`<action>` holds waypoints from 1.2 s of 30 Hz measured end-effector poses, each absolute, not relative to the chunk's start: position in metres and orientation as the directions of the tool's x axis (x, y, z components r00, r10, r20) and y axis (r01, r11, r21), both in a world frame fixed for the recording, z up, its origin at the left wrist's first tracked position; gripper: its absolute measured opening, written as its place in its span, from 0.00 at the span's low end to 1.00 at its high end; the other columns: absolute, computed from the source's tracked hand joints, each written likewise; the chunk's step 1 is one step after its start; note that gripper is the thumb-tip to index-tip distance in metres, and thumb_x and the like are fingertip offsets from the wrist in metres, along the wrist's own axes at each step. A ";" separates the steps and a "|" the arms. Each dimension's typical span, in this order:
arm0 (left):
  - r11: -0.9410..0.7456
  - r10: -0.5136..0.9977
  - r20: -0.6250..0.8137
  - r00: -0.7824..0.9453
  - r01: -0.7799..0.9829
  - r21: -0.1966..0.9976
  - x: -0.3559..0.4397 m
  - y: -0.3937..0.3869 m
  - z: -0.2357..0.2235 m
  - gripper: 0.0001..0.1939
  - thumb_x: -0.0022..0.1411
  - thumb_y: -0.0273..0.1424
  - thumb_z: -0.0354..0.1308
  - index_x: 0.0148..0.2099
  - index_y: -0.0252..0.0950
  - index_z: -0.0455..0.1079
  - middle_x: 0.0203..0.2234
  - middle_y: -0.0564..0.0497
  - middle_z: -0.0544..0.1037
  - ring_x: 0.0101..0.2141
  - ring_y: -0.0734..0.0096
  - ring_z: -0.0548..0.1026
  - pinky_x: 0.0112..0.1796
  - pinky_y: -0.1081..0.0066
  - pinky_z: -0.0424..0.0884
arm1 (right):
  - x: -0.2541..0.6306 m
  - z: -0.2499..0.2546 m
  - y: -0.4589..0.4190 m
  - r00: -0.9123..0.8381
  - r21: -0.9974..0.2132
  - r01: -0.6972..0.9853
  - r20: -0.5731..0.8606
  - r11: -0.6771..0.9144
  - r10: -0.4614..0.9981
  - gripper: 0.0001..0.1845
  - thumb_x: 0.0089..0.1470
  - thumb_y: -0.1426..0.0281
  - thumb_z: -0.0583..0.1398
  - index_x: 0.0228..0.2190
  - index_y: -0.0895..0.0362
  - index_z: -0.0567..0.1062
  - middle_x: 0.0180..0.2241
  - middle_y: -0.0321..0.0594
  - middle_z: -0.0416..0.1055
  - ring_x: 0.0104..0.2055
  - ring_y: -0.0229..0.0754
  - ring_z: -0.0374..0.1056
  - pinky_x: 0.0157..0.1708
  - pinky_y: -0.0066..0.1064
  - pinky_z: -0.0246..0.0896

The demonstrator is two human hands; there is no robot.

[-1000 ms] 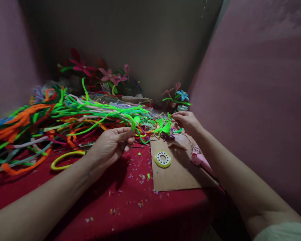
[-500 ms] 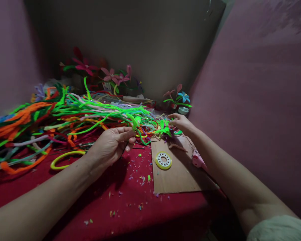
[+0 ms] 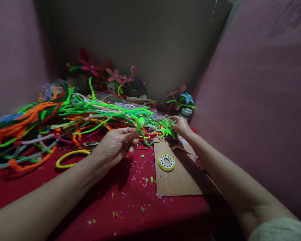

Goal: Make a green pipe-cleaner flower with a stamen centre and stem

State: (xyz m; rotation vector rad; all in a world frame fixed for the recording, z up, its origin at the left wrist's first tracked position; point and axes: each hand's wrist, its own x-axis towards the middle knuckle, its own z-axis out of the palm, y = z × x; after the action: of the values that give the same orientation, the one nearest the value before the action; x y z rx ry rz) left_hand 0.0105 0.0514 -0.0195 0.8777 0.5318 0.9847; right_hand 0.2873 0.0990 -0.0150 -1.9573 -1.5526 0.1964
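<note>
My left hand (image 3: 119, 144) is closed in a pinch on a bright green pipe-cleaner piece (image 3: 138, 124), whose looped end stands up above the fingertips. Farther right, over the back of a brown board (image 3: 175, 182), my right hand (image 3: 182, 126) has its thumb and fingers closed at a bunch of green pipe-cleaner leaves (image 3: 168, 129). Just under those leaves lies a dark purple fuzzy piece (image 3: 171, 140). A yellow tape roll with a white core (image 3: 166, 162) rests flat on the board, near a brownish pipe-cleaner strip (image 3: 181, 149).
A big heap of coloured pipe cleaners (image 3: 102, 112) spreads across the left and back. Fuzzy flowers (image 3: 115, 76) stand behind it; a blue flower (image 3: 187, 98) is at right. A yellow ring (image 3: 71, 160), a partly hidden pink tool (image 3: 198, 164) and scraps lie about.
My right hand's fingers have drawn in at the green leaves, which now stand up more. My left hand keeps its pinch. The whole view has shifted slightly.
</note>
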 end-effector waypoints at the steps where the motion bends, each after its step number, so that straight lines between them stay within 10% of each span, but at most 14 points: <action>1: 0.262 0.880 -0.001 0.474 -0.485 0.834 0.010 0.051 -0.020 0.04 0.49 0.23 0.63 0.28 0.28 0.71 0.18 0.52 0.70 0.15 0.82 0.65 0.11 0.83 0.59 | 0.289 -0.015 0.099 0.298 -0.580 0.808 0.251 -0.103 0.921 0.25 0.38 0.82 0.56 0.41 0.57 0.76 0.30 0.41 0.75 0.31 0.42 0.71 0.32 0.29 0.62; 9: 0.252 0.884 0.006 0.468 -0.488 0.836 0.011 0.052 -0.020 0.03 0.49 0.21 0.62 0.28 0.27 0.70 0.17 0.52 0.70 0.16 0.82 0.66 0.12 0.84 0.60 | 0.299 -0.001 0.091 0.315 -0.839 0.544 0.219 0.014 0.923 0.15 0.39 0.82 0.56 0.31 0.64 0.77 0.13 0.35 0.68 0.13 0.32 0.61 0.14 0.23 0.56; 16: 0.259 0.880 0.008 0.474 -0.495 0.830 0.011 0.052 -0.018 0.04 0.48 0.23 0.63 0.27 0.27 0.70 0.16 0.52 0.70 0.15 0.82 0.65 0.12 0.84 0.59 | 0.297 0.017 0.079 0.285 -0.978 0.161 0.173 0.130 0.943 0.03 0.41 0.75 0.62 0.24 0.63 0.74 0.19 0.40 0.71 0.19 0.36 0.68 0.16 0.24 0.62; 23: 0.268 0.887 -0.001 0.463 -0.511 0.817 0.011 0.050 -0.015 0.05 0.46 0.21 0.64 0.28 0.27 0.70 0.18 0.52 0.70 0.16 0.82 0.66 0.12 0.83 0.59 | 0.270 0.032 0.055 0.150 -0.941 -0.261 0.179 0.214 0.972 0.03 0.44 0.75 0.61 0.27 0.59 0.73 0.34 0.45 0.76 0.42 0.44 0.71 0.37 0.31 0.72; 36: 0.243 0.873 0.035 0.487 -0.495 0.834 0.008 0.051 -0.015 0.05 0.50 0.24 0.62 0.31 0.28 0.71 0.19 0.52 0.69 0.16 0.83 0.64 0.13 0.84 0.58 | 0.215 0.018 0.020 0.061 -0.914 -0.371 0.155 0.166 0.986 0.06 0.50 0.72 0.61 0.33 0.59 0.71 0.27 0.41 0.76 0.24 0.37 0.72 0.24 0.25 0.69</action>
State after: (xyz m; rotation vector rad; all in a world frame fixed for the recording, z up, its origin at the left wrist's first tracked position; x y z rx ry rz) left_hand 0.0082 0.0509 -0.0148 0.9085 0.4937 0.9879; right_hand 0.2151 0.0203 0.0179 -0.8237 -0.9765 1.2254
